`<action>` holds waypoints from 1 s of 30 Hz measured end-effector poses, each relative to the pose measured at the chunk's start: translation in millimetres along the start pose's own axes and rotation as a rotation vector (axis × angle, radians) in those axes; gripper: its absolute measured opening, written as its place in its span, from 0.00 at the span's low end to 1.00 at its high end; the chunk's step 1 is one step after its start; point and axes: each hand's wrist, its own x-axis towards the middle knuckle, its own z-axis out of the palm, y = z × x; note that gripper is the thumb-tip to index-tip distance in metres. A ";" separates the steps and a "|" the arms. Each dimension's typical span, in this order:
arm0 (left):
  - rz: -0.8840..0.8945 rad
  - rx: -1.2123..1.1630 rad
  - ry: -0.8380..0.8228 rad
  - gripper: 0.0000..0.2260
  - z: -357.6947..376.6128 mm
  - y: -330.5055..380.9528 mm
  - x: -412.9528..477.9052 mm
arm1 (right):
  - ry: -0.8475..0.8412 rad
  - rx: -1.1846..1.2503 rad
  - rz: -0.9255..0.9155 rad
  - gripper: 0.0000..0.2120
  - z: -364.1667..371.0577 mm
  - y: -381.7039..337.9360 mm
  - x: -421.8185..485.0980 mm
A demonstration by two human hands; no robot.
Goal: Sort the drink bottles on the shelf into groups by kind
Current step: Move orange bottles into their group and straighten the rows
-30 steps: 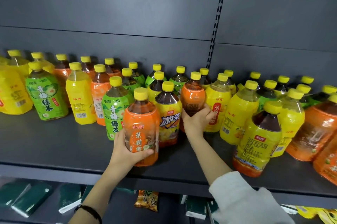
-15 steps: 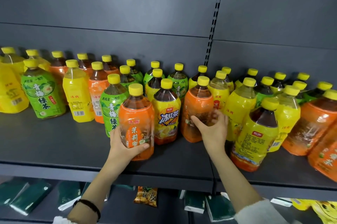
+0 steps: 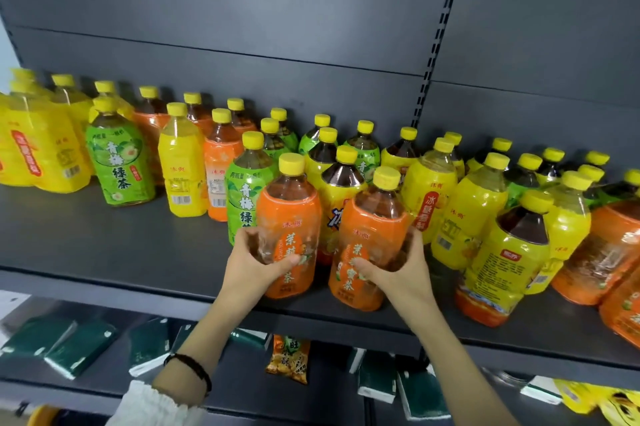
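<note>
Clasping an orange bottle (image 3: 291,217) in my left grip (image 3: 258,261) and its twin (image 3: 372,221) in my right grip (image 3: 391,269), I should keep both upright and stand them side by side.

Left orange bottle (image 3: 289,217) and right orange bottle (image 3: 372,228), yellow caps, brown tea inside, sit side by side right at the shelf (image 3: 86,245) front. Behind them green bottles (image 3: 119,162), yellow bottles (image 3: 181,162) and more orange ones are all mixed up.
</note>
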 end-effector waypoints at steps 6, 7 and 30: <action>0.028 0.028 0.025 0.29 -41.0 -4.9 -5.0 | -0.086 0.000 -0.048 0.40 49.6 -14.6 -19.1; 0.032 0.034 0.036 0.29 -52.7 -5.6 -4.6 | -0.085 0.001 -0.046 0.41 58.9 -15.6 -21.6; -0.025 0.011 0.050 0.39 -310.1 -30.8 79.5 | -0.180 0.117 -0.032 0.44 333.4 -69.1 4.7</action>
